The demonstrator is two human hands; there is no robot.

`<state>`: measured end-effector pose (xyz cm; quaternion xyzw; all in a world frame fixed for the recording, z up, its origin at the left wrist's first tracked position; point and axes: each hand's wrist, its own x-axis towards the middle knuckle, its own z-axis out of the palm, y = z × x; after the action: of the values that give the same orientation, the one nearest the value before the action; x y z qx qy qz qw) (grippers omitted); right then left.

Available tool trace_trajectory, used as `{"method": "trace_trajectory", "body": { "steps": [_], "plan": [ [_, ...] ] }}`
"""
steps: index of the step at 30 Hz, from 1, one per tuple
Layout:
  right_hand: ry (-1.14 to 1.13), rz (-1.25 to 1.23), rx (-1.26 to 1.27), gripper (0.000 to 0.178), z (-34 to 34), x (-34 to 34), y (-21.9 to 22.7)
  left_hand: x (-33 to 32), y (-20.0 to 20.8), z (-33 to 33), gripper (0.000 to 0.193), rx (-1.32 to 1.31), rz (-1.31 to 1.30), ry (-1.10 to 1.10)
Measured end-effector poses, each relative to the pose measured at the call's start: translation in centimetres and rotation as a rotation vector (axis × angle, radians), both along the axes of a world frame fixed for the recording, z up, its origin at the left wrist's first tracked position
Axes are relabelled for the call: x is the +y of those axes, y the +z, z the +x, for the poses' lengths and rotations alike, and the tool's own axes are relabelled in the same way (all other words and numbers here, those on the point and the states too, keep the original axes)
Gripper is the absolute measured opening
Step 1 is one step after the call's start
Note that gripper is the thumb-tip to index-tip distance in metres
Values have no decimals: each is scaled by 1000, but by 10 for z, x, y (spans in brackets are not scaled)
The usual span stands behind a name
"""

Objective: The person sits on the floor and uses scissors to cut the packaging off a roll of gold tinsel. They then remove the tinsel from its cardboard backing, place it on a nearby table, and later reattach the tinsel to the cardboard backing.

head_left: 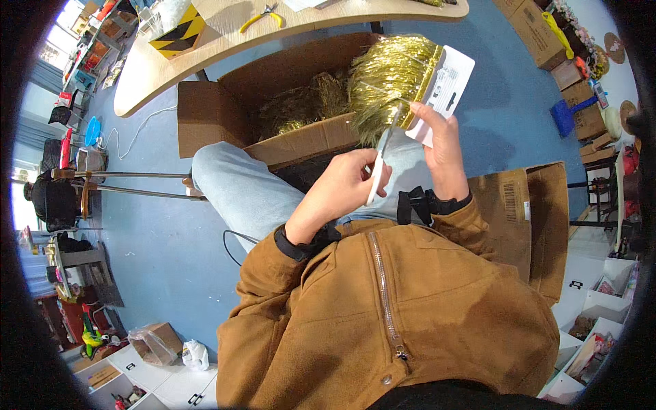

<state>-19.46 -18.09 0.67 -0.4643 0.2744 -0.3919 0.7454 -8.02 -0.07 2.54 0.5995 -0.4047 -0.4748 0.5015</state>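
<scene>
In my left hand (342, 184) are scissors (376, 176) with white handles, my fingers closed around the handles. Their blades point up at the lower edge of a shiny gold tinsel fringe (393, 72). The fringe is fastened along a white cardboard card (454, 78) with a hanging slot. My right hand (445, 147) grips the card's lower end, the thumb pressed near the fringe band. Whether the blade tips touch the strands or the band is too fine to tell.
Below the fringe stands an open cardboard box (307, 142) with gold tinsel (301, 109) inside. Beyond it, a wooden table (219, 48) carries yellow-handled pliers (262, 18) and a black-and-yellow striped box (179, 37). More cardboard (495, 205) is by my right side; metal rods (137, 175) extend leftward.
</scene>
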Motion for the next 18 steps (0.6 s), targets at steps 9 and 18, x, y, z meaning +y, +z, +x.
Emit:
{"method": "trace_trajectory", "body": {
  "steps": [9, 18],
  "plan": [
    [2, -96, 4, 39, 0, 5, 3, -9, -13, 1, 28, -325, 32, 41],
    [-2, -124, -1, 34, 1, 11, 8, -12, -11, 1, 30, -374, 75, 16]
  ]
}}
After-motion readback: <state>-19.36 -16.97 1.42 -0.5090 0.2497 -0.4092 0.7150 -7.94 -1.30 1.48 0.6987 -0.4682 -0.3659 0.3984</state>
